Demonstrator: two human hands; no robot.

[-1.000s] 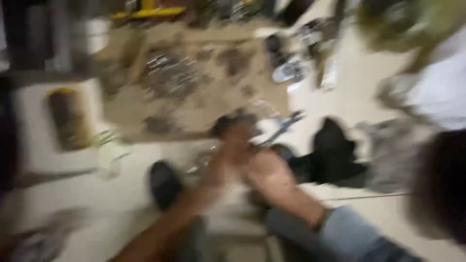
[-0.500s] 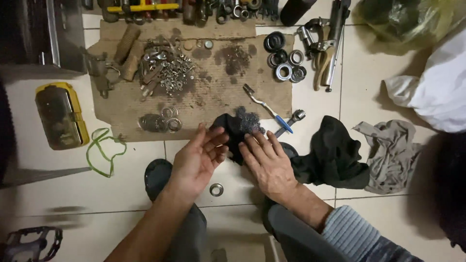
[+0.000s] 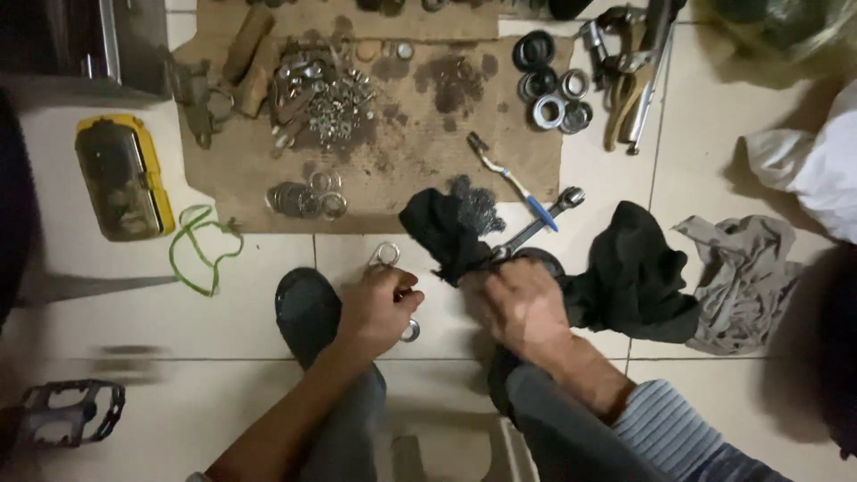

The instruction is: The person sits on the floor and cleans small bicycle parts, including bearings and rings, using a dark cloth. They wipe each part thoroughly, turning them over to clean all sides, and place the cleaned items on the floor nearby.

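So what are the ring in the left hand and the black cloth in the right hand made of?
The ring at the left hand looks like bare metal: thin, round, silvery, with a dull shine. The black cloth gripped by the right hand seems soft woven fabric: it folds and droops limply, matte, possibly grease-stained.

Left hand (image 3: 379,308) curled, fingers pinched; right hand (image 3: 522,303) apparently clenched, knuckles up

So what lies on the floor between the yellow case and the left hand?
In the head view, a green cord loop lies on the tiles between the yellow case and the left hand.
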